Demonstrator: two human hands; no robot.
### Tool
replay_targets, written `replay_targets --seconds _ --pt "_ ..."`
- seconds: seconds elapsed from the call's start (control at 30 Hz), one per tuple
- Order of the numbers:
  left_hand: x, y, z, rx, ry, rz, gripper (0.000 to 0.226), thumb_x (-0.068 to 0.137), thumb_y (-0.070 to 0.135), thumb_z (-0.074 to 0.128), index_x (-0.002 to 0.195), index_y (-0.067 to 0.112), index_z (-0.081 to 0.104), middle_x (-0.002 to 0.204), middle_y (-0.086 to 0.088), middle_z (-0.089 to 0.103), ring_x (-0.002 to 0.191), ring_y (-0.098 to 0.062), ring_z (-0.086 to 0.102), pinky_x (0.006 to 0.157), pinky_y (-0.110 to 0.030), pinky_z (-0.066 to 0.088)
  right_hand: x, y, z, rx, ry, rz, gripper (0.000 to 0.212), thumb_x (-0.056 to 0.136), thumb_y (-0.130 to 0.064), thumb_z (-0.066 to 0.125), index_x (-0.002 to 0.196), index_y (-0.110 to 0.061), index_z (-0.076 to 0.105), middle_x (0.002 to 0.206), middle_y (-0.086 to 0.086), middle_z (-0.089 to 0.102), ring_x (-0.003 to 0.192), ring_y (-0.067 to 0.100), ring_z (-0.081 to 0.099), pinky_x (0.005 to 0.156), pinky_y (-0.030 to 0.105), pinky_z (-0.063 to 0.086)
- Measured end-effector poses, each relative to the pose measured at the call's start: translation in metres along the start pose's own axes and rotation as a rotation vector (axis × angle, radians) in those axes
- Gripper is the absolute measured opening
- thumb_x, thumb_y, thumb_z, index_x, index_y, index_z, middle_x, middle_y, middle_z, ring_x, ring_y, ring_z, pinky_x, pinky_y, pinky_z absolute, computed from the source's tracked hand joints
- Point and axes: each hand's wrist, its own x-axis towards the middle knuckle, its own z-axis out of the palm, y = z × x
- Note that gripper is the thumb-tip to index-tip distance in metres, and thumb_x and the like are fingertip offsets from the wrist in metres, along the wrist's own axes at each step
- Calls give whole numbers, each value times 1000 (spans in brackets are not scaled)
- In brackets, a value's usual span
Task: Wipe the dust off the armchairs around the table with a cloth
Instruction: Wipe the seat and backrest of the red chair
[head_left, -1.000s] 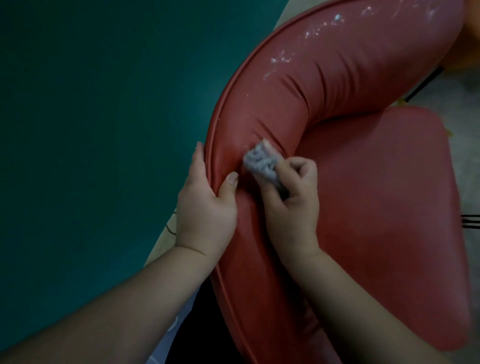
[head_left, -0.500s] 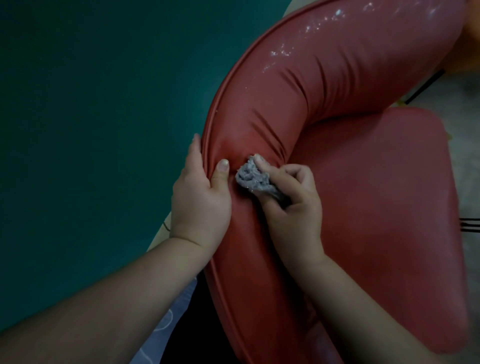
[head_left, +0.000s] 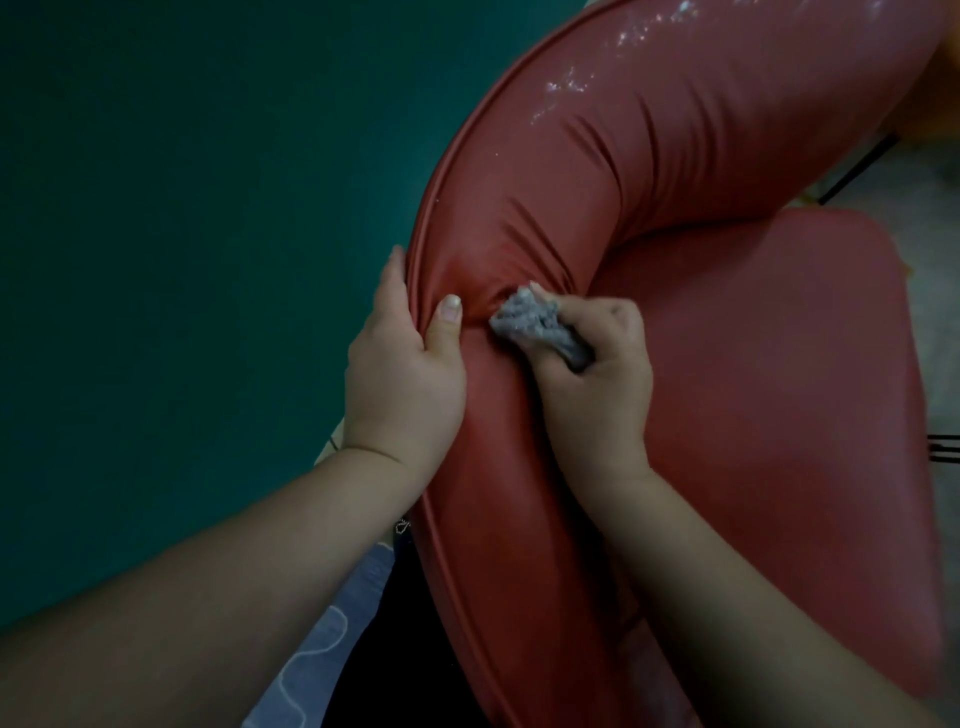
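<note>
Red padded leather-look armchair (head_left: 649, 171) w/ curved backrest, L hand (head_left: 402, 364) gripping backrest outer edge, thumb on top, R hand (head_left: 595, 384) fist curled round crumpled grey cloth (head_left: 535, 325), cloth pressed on backrest crease just beside L thumb, white dust specks further up backrest, dark green wall (head_left: 182, 234) left.

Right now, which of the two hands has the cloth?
The right hand: its fingers curl round the grey cloth, pressing it on the red armchair. The left hand only grips the backrest edge.
</note>
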Motion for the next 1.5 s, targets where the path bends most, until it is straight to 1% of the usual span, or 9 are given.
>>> replay_targets --seconds 0.17,0.3,0.47,0.57,0.7,0.8,0.93,1.17,1.5 --pt "2 -1 1 7 6 7 58 97 31 49 149 15 28 146 -7 45 133 -20 42 107 -23 29 29 -4 13 30 43 76 18 79 -13 76 91 -24 67 99 5 52 84 1 53 80 5 40" --pt "0 -1 1 6 10 14 57 97 29 49 149 14 29 145 -7 45 132 -21 42 105 -20 27 -13 4 -13 41 -9 54 36 79 -10 75 87 -41 60 98 6 58 85 -1 58 79 6 42" --pt "1 -1 1 1 15 2 57 97 31 49 149 15 29 145 -7 46 132 -20 43 105 -20 28 10 4 0 -10 -16 90 15 79 -12 76 92 -16 71 100 8 56 88 8 58 80 5 40" --pt "-1 0 1 -21 7 2 58 97 33 48 149 15 29 146 -5 45 133 -18 42 108 -22 29 25 -1 8 -7 14 106 16 82 -15 73 97 -18 68 103 6 50 86 1 52 82 3 37" --pt "-1 -1 1 -57 49 -2 48 102 36 35 147 18 34 147 -1 43 127 -5 36 94 3 18 -4 -6 -7 35 33 31 24 80 -29 72 102 -33 62 102 3 51 88 -4 53 82 4 39" --pt "0 -2 2 -114 54 -24 45 104 33 27 146 20 36 147 2 42 125 2 26 84 13 12 0 -17 -1 44 24 -37 34 80 -38 66 111 -24 66 101 4 49 91 6 54 85 10 42" --pt "1 -3 2 -124 59 -35 43 104 30 28 145 22 38 147 3 43 127 -4 34 90 7 15 54 -34 27 -97 -54 -208 35 83 -21 71 118 -16 67 98 6 43 93 19 51 91 23 43" --pt "0 -2 3 -102 51 -36 44 103 31 30 146 23 36 147 2 43 127 -4 34 90 7 14 20 -21 13 -192 -91 -308 41 86 -25 68 126 -21 62 97 3 43 90 17 49 87 28 45" --pt "1 -2 3 -152 85 -8 53 95 35 27 144 21 40 144 4 46 128 -5 38 96 4 18 104 -51 37 -449 -287 -414 30 84 -26 68 112 -17 69 102 11 52 98 30 51 85 42 43"
